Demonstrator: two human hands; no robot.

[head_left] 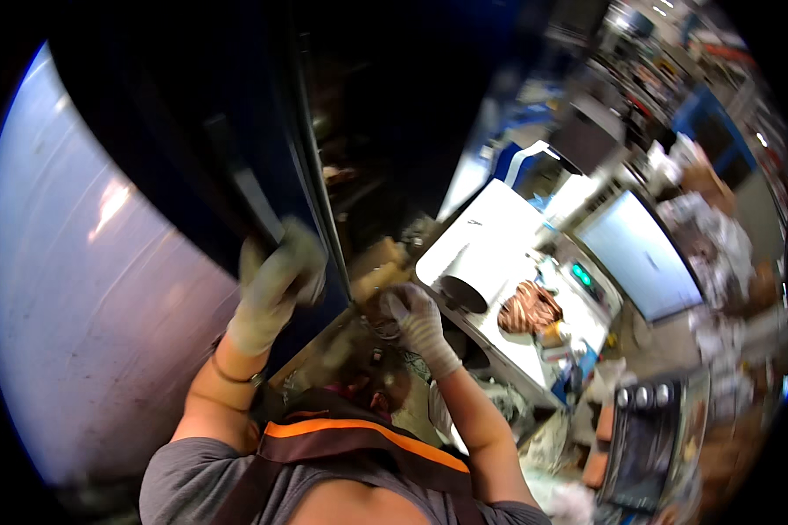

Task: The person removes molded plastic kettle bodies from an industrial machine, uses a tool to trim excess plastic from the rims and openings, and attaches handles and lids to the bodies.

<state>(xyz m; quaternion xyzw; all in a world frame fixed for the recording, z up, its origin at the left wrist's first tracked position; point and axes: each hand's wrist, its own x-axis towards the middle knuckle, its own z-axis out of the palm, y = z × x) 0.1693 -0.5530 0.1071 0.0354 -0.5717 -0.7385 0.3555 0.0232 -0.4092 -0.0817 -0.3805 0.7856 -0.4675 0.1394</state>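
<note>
My left hand (pixel 280 278), in a whitish glove, is closed around the lower end of a long pale handle (pixel 257 205) on a dark blue door (pixel 291 149). Motion smears the fingers. My right hand (pixel 418 322), also gloved, is held lower, just right of the door's edge, with its fingers bent. Between them is something small and see-through or shiny (pixel 380 317), too blurred to name. Beyond the door edge lies a dark interior (pixel 376 149). A brownish block-like thing (pixel 378 264) shows near my right hand.
To the right is a white worktable (pixel 474 229) with a white cylinder (pixel 469 282), a brown striped bundle (pixel 529 308) and a device with green lights (pixel 581 276). Past it stand a lit screen (pixel 639 254) and a dark appliance with knobs (pixel 646 437). Plastic bags (pixel 709 232) hang farther right.
</note>
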